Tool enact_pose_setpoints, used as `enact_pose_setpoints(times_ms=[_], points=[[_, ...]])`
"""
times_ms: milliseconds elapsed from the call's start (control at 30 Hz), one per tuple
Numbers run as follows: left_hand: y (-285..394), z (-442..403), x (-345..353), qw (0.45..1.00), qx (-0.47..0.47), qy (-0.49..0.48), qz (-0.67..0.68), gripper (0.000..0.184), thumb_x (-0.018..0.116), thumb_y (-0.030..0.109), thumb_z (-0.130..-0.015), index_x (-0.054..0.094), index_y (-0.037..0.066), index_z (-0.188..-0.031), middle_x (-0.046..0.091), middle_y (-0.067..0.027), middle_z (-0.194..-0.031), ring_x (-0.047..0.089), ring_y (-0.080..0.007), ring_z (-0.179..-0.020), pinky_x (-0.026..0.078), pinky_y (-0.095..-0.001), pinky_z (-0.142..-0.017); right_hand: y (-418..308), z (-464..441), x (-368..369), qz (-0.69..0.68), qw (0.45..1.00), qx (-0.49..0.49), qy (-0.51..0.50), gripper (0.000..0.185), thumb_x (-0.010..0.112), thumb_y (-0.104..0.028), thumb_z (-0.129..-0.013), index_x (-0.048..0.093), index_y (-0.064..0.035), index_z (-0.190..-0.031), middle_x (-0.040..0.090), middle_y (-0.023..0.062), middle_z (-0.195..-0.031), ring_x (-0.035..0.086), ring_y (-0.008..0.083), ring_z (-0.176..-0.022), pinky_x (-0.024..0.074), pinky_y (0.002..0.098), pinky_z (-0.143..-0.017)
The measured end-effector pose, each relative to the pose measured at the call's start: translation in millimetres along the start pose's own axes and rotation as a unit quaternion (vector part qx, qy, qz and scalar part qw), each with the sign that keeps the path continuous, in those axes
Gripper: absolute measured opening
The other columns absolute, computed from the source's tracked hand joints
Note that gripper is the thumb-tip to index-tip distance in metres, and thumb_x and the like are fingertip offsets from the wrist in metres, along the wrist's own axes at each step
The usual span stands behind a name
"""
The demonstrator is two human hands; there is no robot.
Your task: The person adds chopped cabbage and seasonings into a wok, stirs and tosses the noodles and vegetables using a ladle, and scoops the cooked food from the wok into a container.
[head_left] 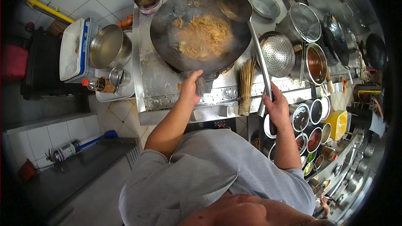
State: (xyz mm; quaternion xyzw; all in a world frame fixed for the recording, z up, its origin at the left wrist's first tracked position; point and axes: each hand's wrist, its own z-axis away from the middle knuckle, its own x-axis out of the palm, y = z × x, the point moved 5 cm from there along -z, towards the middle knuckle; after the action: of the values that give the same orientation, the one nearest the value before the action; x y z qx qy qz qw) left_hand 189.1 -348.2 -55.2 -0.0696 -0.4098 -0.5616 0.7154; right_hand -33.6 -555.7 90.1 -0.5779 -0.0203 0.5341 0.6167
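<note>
A large dark wok (165, 25) sits on the steel stove, with steaming noodles (205, 37) and bits of vegetable inside. At its near edge my left hand (191, 88) is closed on a grey cloth (200, 85); the wok handle beneath it is hidden. My right hand (277, 105) grips the long handle of a ladle (234, 7). The ladle's bowl is over the wok's far right side, above the noodles. Between the wok and my right hand lies a bamboo brush (246, 83).
A perforated strainer (276, 54) and a pot of reddish-brown liquid (316, 63) stand right of the wok. Several sauce containers (300, 117) fill the lower right. On the left are a metal pot (108, 47), a bottle (98, 84) and a white tub (73, 50).
</note>
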Motion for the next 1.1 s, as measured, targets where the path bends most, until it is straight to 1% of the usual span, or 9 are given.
enact_pose_setpoints(times_ms=[167,233,467,633,733,967,1033,1067,1100], points=[[-4,-14,-12,1.0,-0.005,0.004,0.006,0.026,0.072,0.013,-0.088,0.064,0.0,-0.109,0.069,-0.0124,-0.102,0.07,-0.0265,-0.092,0.059,-0.0419,-0.083,-14,-7,5,-0.004,0.995,0.085,-0.046,0.059,0.067,-0.017,-0.089,0.049,-0.0028,-0.144,0.071,0.0229,-0.109,0.07,0.0284,-0.087,0.0526,0.0386,-0.082],[-3,-14,-10,0.999,0.009,-0.017,-0.029,0.021,0.072,0.022,-0.089,0.064,0.007,-0.102,0.07,-0.0094,-0.096,0.07,-0.0243,-0.084,0.059,-0.0399,-0.078,-5,-22,6,0.079,0.996,-0.041,0.017,0.059,0.066,-0.018,-0.09,0.049,-0.0047,-0.145,0.071,0.0252,-0.107,0.071,0.0348,-0.094,0.0518,0.0416,-0.085],[1,-7,-6,1.0,0.006,0.001,-0.03,0.022,0.074,0.02,-0.086,0.064,0.007,-0.101,0.07,-0.0078,-0.092,0.07,-0.0236,-0.082,0.059,-0.0401,-0.077,-35,-105,40,0.205,0.975,-0.09,0.011,0.056,0.063,-0.019,-0.089,0.052,-0.0087,-0.142,0.069,0.0273,-0.11,0.067,0.0424,-0.101,0.0517,0.043,-0.089],[0,-10,-11,0.999,0.011,0.011,-0.04,0.022,0.075,0.018,-0.085,0.064,0.007,-0.1,0.069,-0.0071,-0.092,0.07,-0.0223,-0.081,0.059,-0.0396,-0.073,-58,-105,61,0.129,0.984,-0.061,-0.102,0.053,0.064,-0.017,-0.089,0.053,-0.0037,-0.139,0.071,0.0195,-0.095,0.068,0.0283,-0.075,0.0541,0.0389,-0.072],[1,-11,-11,0.999,0.018,0.02,-0.029,0.02,0.074,0.011,-0.086,0.066,0.003,-0.102,0.069,-0.0084,-0.099,0.069,-0.0227,-0.09,0.057,-0.039,-0.08,-40,-92,65,-0.025,0.965,-0.019,-0.262,0.051,0.063,-0.013,-0.091,0.053,0.0013,-0.138,0.057,0.0019,-0.069,0.053,0.0102,-0.051,0.044,0.0294,-0.048],[-2,-10,-13,1.0,0.001,-0.013,0.004,0.024,0.075,0.013,-0.085,0.066,0.003,-0.104,0.068,-0.0074,-0.101,0.067,-0.0209,-0.091,0.055,-0.038,-0.08,-12,-23,14,-0.104,0.97,0.034,-0.219,0.053,0.062,-0.009,-0.093,0.05,0.0004,-0.144,0.056,0.0008,-0.069,0.049,0.0076,-0.049,0.0388,0.027,-0.042],[-2,-13,-14,0.999,0.029,-0.02,0.001,0.025,0.076,0.014,-0.085,0.066,0.002,-0.105,0.069,-0.0078,-0.101,0.068,-0.0211,-0.091,0.056,-0.0374,-0.08,2,-32,10,-0.044,0.989,-0.018,-0.138,0.057,0.064,-0.011,-0.092,0.047,-0.0016,-0.146,0.056,0.0018,-0.07,0.052,0.0084,-0.052,0.0427,0.0288,-0.046],[-2,-12,-13,0.999,0.027,-0.021,0.001,0.025,0.076,0.014,-0.085,0.066,0.002,-0.105,0.069,-0.0078,-0.101,0.068,-0.0211,-0.091,0.056,-0.0374,-0.08,5,-39,9,0.084,0.99,-0.067,-0.088,0.062,0.066,-0.013,-0.09,0.046,-0.0067,-0.148,0.063,0.0091,-0.073,0.061,0.0183,-0.056,0.0497,0.0352,-0.056],[-2,-11,-12,1.0,0.016,-0.02,0.002,0.026,0.076,0.014,-0.085,0.066,0.002,-0.105,0.069,-0.008,-0.102,0.068,-0.021,-0.091,0.056,-0.0372,-0.08,9,-43,13,0.084,0.991,-0.065,-0.086,0.062,0.066,-0.013,-0.09,0.046,-0.0067,-0.148,0.063,0.0091,-0.073,0.061,0.0183,-0.056,0.0497,0.0352,-0.056]])
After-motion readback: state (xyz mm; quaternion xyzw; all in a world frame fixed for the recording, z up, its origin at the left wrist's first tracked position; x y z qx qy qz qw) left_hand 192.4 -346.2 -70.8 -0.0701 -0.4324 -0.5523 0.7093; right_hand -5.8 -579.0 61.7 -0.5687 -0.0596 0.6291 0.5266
